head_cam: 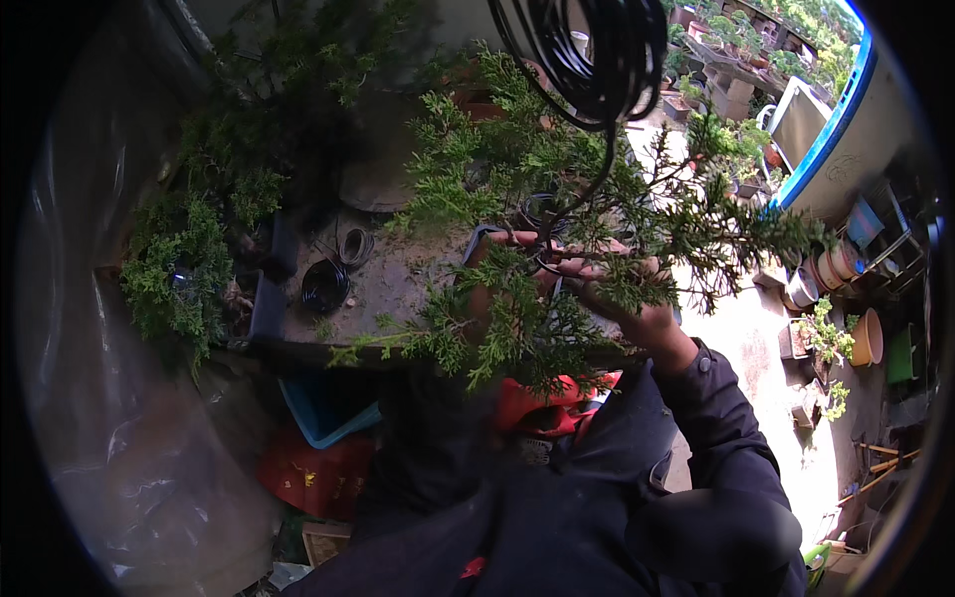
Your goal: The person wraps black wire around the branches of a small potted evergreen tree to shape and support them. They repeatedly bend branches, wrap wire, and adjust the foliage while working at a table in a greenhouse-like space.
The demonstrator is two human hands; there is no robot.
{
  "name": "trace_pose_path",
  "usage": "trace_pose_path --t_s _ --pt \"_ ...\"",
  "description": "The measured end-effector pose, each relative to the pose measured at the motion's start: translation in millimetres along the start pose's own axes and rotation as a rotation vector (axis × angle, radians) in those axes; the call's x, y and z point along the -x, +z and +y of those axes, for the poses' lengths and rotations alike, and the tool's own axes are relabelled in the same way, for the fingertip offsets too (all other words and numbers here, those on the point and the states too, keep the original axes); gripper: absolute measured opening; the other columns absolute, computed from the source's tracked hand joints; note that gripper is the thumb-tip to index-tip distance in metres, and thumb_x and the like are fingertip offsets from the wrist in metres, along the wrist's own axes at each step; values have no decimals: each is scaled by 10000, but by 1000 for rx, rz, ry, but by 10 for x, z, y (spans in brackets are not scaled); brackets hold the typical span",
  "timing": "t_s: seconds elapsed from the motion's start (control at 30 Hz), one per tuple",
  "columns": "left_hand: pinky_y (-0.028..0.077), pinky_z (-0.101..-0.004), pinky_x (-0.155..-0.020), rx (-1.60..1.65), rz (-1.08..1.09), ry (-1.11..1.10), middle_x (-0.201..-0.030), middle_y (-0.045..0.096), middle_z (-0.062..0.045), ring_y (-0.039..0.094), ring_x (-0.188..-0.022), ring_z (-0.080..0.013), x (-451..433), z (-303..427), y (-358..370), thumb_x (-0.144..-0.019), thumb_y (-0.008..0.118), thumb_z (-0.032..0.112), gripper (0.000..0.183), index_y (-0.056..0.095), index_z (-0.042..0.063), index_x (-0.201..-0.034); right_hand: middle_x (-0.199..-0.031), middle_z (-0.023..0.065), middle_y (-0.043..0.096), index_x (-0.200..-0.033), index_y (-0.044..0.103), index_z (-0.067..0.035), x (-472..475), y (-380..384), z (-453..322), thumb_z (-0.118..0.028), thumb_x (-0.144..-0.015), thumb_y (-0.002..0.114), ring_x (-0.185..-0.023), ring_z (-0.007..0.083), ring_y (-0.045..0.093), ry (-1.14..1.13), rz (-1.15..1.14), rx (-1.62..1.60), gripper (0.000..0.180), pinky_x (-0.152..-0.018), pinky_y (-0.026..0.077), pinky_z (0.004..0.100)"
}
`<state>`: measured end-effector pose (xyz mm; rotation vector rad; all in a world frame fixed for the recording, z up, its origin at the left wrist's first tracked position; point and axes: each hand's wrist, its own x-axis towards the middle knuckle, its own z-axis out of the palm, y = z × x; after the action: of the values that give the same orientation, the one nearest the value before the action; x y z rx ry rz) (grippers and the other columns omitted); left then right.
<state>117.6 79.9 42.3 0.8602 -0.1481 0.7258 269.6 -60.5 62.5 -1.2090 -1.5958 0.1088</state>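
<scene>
A juniper tree (515, 164) with green, scaly foliage spreads over the worktable (388, 276). My right hand (634, 298) reaches in from the right, its fingers at a branch with dark wire bent round it. On the branch's other side is my left hand (492, 276), largely covered by foliage. From the branch a black wire runs up to a large hanging coil of black wire (612, 60). Leaves hide the exact grip of both hands. Left of them, a small black wire coil (325, 286) and a thinner grey coil (356, 248) lie on the table.
Another juniper (186, 261) and dark rectangular pots (267, 306) stand at the table's left. Plastic sheeting (127, 373) hangs beyond. Below the table edge are a blue bin (328, 418) and a red container (313, 474). Potted plants (821, 336) line the right side.
</scene>
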Motion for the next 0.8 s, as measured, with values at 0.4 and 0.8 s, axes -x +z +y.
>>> trace_pose_path --t_s 0.4,0.8 --pt "556 -336 -996 234 -16 116 -1184 572 -83 611 -1119 -187 -119 -32 -63 -940 680 -8 309 568 84 -1213 -1240 145 678 -1264 672 -97 -212 -177 283 -20 -839 672 -1129 307 642 355 143 -216 432 -951 512 407" --pt "513 -405 -873 8 113 116 -1140 629 -65 655 -1023 -227 -144 -237 -70 -978 644 119 162 597 66 -1123 -1178 137 695 -1238 672 -72 -1015 -344 218 -65 -893 643 -1032 260 661 390 -125 -201 347 -871 529 368"
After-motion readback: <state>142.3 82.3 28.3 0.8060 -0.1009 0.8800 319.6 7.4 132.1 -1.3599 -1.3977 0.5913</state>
